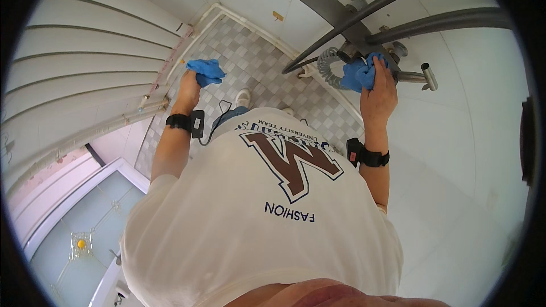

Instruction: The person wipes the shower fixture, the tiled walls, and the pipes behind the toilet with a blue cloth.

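A blue cloth (207, 71) is bunched in my left hand (189, 91), which is held out over the tiled floor, apart from the wall. On the other side, my right hand (379, 102) presses a second blue cloth (358, 76) against the lower part of a grey metal shower panel (337, 13). The fingers and cloth hide part of the panel there. Right beside that hand, a short metal spout-like fitting (430, 77) sticks out. A coiled clear hose (327, 66) hangs just left of the cloth.
Two dark pipes (443, 23) slant across the upper right. A round metal knob (399, 49) sits by the panel. White slatted panelling (94, 47) lines the left, above a glazed door (102, 217). Grey checkered tiles (251, 47) cover the floor, with a white pipe (256, 30) along its edge.
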The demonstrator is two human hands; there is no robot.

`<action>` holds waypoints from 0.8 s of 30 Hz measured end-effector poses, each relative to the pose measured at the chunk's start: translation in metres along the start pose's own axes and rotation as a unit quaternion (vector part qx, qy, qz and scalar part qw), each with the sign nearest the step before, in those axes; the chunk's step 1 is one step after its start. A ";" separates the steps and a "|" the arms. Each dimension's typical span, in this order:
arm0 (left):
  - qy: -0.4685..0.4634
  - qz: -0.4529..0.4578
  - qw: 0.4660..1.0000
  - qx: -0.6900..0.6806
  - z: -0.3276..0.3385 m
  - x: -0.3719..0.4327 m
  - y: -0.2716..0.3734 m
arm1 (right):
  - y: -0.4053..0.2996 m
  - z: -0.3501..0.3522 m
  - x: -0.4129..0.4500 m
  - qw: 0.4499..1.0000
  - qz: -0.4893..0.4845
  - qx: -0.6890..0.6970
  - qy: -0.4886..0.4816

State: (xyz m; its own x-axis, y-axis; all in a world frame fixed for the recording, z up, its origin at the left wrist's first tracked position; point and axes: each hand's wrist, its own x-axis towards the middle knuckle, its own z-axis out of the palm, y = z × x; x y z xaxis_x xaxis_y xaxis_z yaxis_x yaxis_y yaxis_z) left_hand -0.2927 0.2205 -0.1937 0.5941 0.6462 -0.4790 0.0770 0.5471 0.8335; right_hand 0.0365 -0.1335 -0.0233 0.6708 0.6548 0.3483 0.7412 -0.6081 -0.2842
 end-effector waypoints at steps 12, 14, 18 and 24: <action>0.127 -0.008 0.992 0.007 0.023 -0.073 -0.015 | 0.007 0.021 0.015 0.981 -0.131 0.057 0.132; 0.136 -0.021 0.989 0.048 0.026 -0.083 -0.012 | 0.009 0.024 0.017 0.979 -0.135 0.059 0.143; 0.124 -0.006 0.992 -0.006 0.012 -0.085 -0.014 | 0.004 0.024 0.015 0.987 -0.105 0.060 0.108; 0.141 0.017 0.990 -0.002 -0.026 -0.066 0.003 | 0.006 0.025 0.009 0.994 -0.052 -0.002 0.097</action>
State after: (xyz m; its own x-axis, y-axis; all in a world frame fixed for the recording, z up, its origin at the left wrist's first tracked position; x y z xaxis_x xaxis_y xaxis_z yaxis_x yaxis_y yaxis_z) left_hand -0.3526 0.1930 -0.1668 0.3483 0.7872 -0.5090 0.0581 0.5238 0.8498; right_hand 0.0472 -0.1198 -0.0446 0.5724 0.6155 0.5417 0.8060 -0.5438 -0.2338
